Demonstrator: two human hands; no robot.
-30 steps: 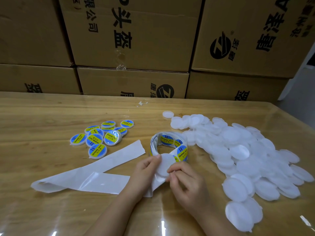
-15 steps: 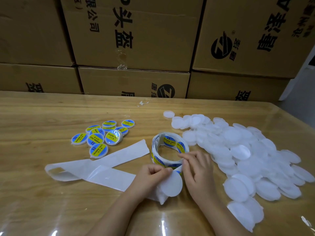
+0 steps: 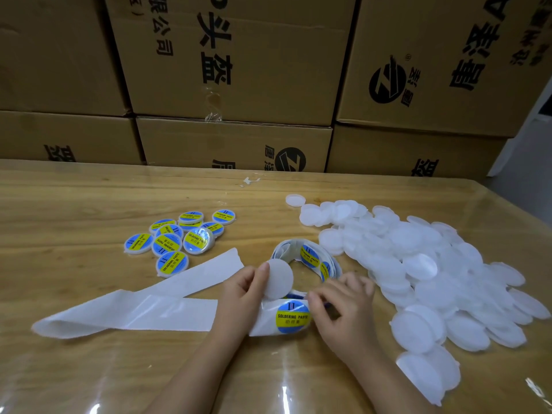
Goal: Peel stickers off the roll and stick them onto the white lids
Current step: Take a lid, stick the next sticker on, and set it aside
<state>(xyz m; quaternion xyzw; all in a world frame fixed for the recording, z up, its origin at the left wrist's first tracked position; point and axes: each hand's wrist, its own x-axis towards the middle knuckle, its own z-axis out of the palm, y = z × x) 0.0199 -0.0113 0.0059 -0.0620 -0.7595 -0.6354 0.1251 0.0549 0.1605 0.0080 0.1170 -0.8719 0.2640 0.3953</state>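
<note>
Firstly, lower left of the frame: 1 long white backing strip (image 3: 134, 312), bare of labels, folded back on itself into a flat V on the wooden table (image 3: 74, 204).

Left of centre, above the strip: 1 cluster of labelled lids (image 3: 179, 237), blue-and-yellow faces up, some overlapping, well apart from both hands.

Centre, low: left hand (image 3: 242, 297), lying across the strip. Thumb and fingers pinch 1 blank white lid (image 3: 279, 279) by its left edge. The lid is raised off the table and tilted, flat face toward the camera.

Centre, just below that lid: 1 sticker (image 3: 292, 316), round, blue with a yellow band reading SOLDERING PASTE, seated on the strip where it curves over.

Centre, behind the lid: sticker roll (image 3: 310, 258), standing as a loose open ring on the table, 2 labels showing on its inner wall.

Right of centre: right hand (image 3: 346, 306), fingers curled tight, fingertips nipping the right edge of the sticker.

Right half: 1 heap of unlabelled lids (image 3: 433, 279), overlapping, spreading from mid-frame to the lower right corner.

Upper band, full width: stacked cardboard boxes (image 3: 239, 70) with black print, behind the table's far edge.
</note>
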